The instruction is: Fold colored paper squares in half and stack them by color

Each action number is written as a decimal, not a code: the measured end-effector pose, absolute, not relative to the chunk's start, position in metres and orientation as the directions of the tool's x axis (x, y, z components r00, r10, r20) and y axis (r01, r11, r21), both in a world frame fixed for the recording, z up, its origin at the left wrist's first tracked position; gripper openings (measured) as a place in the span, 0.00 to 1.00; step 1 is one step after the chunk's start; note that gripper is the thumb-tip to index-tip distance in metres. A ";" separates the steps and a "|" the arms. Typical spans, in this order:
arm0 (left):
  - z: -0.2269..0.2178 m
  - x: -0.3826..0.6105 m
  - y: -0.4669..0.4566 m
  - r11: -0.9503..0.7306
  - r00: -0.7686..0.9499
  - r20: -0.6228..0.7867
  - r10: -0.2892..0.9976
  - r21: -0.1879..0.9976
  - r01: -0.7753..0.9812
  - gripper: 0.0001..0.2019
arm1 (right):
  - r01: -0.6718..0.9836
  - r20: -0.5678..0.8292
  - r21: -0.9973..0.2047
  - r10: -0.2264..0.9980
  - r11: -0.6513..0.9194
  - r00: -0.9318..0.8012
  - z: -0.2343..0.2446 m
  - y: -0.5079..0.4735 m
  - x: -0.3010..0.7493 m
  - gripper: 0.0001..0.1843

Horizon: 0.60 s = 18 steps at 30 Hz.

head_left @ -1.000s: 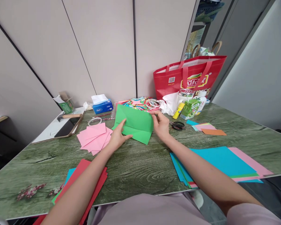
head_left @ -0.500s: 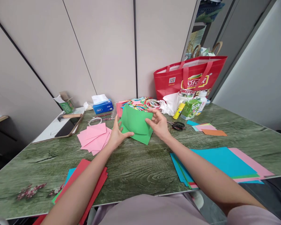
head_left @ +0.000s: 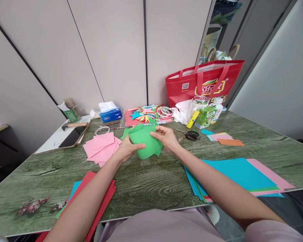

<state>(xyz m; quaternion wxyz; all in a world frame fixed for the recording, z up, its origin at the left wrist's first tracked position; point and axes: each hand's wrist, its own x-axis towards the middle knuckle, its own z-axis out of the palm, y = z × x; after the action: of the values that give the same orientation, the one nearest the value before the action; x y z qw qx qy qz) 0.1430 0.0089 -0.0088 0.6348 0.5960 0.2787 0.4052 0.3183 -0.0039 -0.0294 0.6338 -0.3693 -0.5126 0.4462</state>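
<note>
A green sheet of paper [head_left: 146, 141], bent in a curve, is held up between my two hands over the middle of the table. My left hand [head_left: 127, 148] grips its left side, thumb in front. At the upper right edge, my right hand [head_left: 165, 137] pinches the sheet between thumb and fingers. More green paper shows behind it on the table, partly hidden by the sheet and my left hand. Fanned pink paper pieces [head_left: 102, 148] lie left of my left hand. Black-handled scissors [head_left: 191, 135] rest to the right of my right hand.
Coloured sheets lie at right, with blue paper [head_left: 237, 174] on top, and red paper [head_left: 101, 198] lies under my left forearm. Behind stand a blue tissue box [head_left: 111, 115], a yellow glue stick [head_left: 192, 119] and a red bag [head_left: 187, 90]. A phone [head_left: 74, 137] and hammer [head_left: 75, 125] lie left.
The green sheet has come lower and toward me and is curled more. My right hand has moved down and slightly left. The colourful cutouts behind are more exposed.
</note>
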 end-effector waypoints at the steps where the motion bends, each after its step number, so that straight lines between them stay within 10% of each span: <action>1: -0.008 0.143 0.007 -0.026 0.510 0.113 0.853 0.984 -0.175 0.37 | -0.117 0.353 -0.923 0.929 0.365 0.113 -0.031 -0.003 0.318 0.15; 18: -0.017 0.144 0.016 -0.067 0.350 0.106 0.931 0.990 -0.123 0.27 | -0.083 0.303 -0.942 0.932 0.324 0.201 -0.033 -0.003 0.316 0.24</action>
<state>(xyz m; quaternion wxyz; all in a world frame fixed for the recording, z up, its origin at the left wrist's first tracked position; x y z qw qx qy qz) 0.1436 0.0160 -0.0170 0.5861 0.5755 0.3509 0.4495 0.3155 -0.0028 -0.0334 0.6456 -0.4285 -0.4954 0.3927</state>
